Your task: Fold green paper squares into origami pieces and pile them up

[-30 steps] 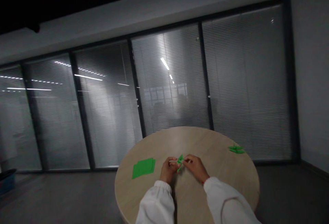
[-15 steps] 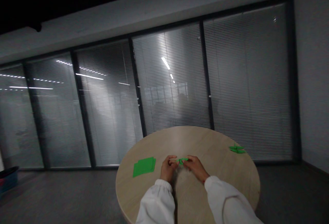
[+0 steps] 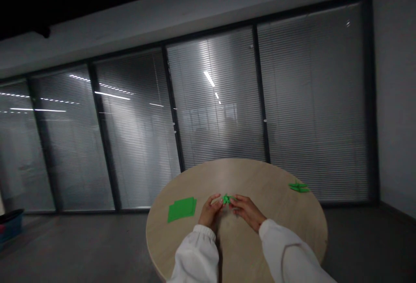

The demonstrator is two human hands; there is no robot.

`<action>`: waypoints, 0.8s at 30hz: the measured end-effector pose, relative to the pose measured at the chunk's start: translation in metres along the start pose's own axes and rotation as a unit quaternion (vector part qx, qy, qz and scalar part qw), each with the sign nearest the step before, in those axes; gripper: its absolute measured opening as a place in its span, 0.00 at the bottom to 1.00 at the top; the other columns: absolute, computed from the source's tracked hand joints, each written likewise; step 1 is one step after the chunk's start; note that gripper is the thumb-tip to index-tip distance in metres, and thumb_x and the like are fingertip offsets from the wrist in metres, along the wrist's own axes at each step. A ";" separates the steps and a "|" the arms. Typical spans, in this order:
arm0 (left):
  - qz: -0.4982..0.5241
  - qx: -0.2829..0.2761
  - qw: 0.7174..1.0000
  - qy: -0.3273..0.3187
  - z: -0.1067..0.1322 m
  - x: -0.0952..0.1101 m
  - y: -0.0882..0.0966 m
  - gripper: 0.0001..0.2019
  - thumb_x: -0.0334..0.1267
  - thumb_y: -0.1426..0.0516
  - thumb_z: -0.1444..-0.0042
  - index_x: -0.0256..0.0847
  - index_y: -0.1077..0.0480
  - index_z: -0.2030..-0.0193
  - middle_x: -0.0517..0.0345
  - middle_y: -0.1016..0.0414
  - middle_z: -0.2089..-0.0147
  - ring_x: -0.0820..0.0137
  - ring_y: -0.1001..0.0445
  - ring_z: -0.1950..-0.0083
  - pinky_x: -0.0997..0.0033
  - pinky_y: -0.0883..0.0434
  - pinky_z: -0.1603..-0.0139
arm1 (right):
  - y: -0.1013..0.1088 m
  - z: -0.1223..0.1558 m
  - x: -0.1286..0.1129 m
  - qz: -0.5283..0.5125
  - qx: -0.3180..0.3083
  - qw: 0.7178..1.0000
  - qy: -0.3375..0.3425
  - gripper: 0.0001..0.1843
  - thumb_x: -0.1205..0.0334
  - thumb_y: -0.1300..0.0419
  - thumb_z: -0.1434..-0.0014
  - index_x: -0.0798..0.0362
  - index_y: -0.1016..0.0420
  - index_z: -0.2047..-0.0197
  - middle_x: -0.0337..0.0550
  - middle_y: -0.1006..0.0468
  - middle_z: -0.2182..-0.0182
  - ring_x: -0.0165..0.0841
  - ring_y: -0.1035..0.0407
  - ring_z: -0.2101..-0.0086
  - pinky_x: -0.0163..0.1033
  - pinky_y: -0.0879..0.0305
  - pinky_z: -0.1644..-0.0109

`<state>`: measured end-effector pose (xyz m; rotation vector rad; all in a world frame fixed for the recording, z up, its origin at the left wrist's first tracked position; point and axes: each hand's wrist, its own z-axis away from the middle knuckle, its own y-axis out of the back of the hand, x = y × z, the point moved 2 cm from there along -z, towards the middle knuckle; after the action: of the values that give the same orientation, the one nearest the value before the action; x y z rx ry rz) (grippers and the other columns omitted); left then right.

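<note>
Between my two hands is a small piece of folded green paper (image 3: 225,199), held above the middle of the round table. My left hand (image 3: 210,210) grips its left side between thumb and fingers. On the other side my right hand (image 3: 246,209) pinches it, fingertips close to those of the left. The paper's exact folded shape is too small to make out, and my fingertips cover its edges.
Flat green paper sheets (image 3: 182,209) lie overlapped left of my hands. Folded green paper pieces (image 3: 298,187) rest near the right rim of the wooden table (image 3: 243,248). Glass partitions with blinds (image 3: 217,135) stand behind; a dark bin (image 3: 12,226) is on the floor at far left.
My hands have drawn slightly closer together, and the folded green paper has shifted a little left and up, now looking more bunched between the fingers. The other papers stay in place.
</note>
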<state>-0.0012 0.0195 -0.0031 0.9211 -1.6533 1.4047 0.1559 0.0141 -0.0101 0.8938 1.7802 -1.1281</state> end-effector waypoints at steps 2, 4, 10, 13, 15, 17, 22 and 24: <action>0.021 -0.001 0.999 0.026 0.002 0.000 -0.001 0.28 0.34 0.29 0.66 0.35 0.33 0.57 0.58 0.22 0.74 0.77 0.27 0.77 0.82 0.34 0.76 | 0.000 -0.001 0.001 -0.024 -0.009 1.000 -0.010 0.19 0.50 0.30 0.57 0.55 0.23 0.66 0.42 0.22 0.68 0.30 0.31 0.68 0.33 0.40 0.65; 0.041 -0.002 0.998 0.047 0.003 0.001 -0.001 0.25 0.31 0.30 0.61 0.36 0.34 0.55 0.57 0.22 0.73 0.77 0.27 0.78 0.82 0.33 0.77 | 0.000 -0.002 0.003 -0.046 -0.021 0.999 -0.015 0.19 0.51 0.29 0.58 0.55 0.23 0.66 0.42 0.22 0.69 0.31 0.30 0.69 0.33 0.40 0.65; 0.100 -0.010 0.992 0.072 0.004 0.003 -0.002 0.17 0.24 0.38 0.49 0.36 0.34 0.52 0.58 0.22 0.71 0.77 0.24 0.75 0.84 0.28 0.74 | -0.001 -0.003 0.002 -0.121 -0.061 0.991 -0.013 0.17 0.54 0.30 0.55 0.56 0.23 0.65 0.42 0.22 0.69 0.30 0.30 0.68 0.34 0.39 0.64; 0.125 -0.014 0.990 0.070 0.005 0.005 -0.003 0.16 0.22 0.42 0.46 0.35 0.33 0.51 0.55 0.22 0.69 0.75 0.22 0.71 0.83 0.27 0.71 | -0.001 -0.003 0.002 -0.136 -0.062 0.989 -0.012 0.16 0.55 0.30 0.53 0.55 0.24 0.65 0.42 0.23 0.69 0.30 0.30 0.67 0.35 0.38 0.63; 0.129 -0.014 0.989 0.072 0.005 0.005 -0.004 0.16 0.21 0.43 0.46 0.34 0.33 0.51 0.54 0.21 0.68 0.74 0.21 0.70 0.82 0.26 0.71 | 0.001 -0.003 0.002 -0.134 -0.046 0.990 -0.011 0.15 0.55 0.30 0.53 0.55 0.24 0.66 0.42 0.23 0.70 0.31 0.30 0.67 0.35 0.38 0.63; 0.130 -0.012 0.989 0.072 0.005 0.006 -0.004 0.16 0.21 0.42 0.46 0.34 0.33 0.50 0.54 0.21 0.68 0.73 0.21 0.70 0.82 0.26 0.71 | 0.004 -0.005 0.003 -0.138 -0.024 0.990 -0.005 0.14 0.56 0.30 0.54 0.55 0.25 0.67 0.40 0.24 0.71 0.30 0.30 0.68 0.35 0.38 0.64; 0.124 -0.005 0.989 0.075 0.005 0.006 -0.004 0.16 0.21 0.41 0.47 0.34 0.32 0.51 0.58 0.22 0.71 0.75 0.22 0.73 0.85 0.27 0.75 | 0.008 -0.008 0.004 -0.166 -0.001 0.986 0.009 0.13 0.58 0.29 0.56 0.54 0.25 0.69 0.37 0.26 0.74 0.28 0.32 0.71 0.33 0.37 0.65; 0.123 0.002 0.990 0.075 0.005 0.005 -0.004 0.15 0.22 0.41 0.47 0.34 0.31 0.52 0.58 0.22 0.71 0.76 0.22 0.73 0.86 0.28 0.76 | 0.008 -0.008 0.003 -0.170 -0.002 0.985 0.010 0.12 0.59 0.30 0.55 0.55 0.25 0.69 0.38 0.25 0.73 0.28 0.31 0.71 0.34 0.37 0.65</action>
<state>-0.0009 0.0138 0.0027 0.6111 -1.6921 1.6002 0.1595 0.0248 -0.0131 0.6139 2.0010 -1.3311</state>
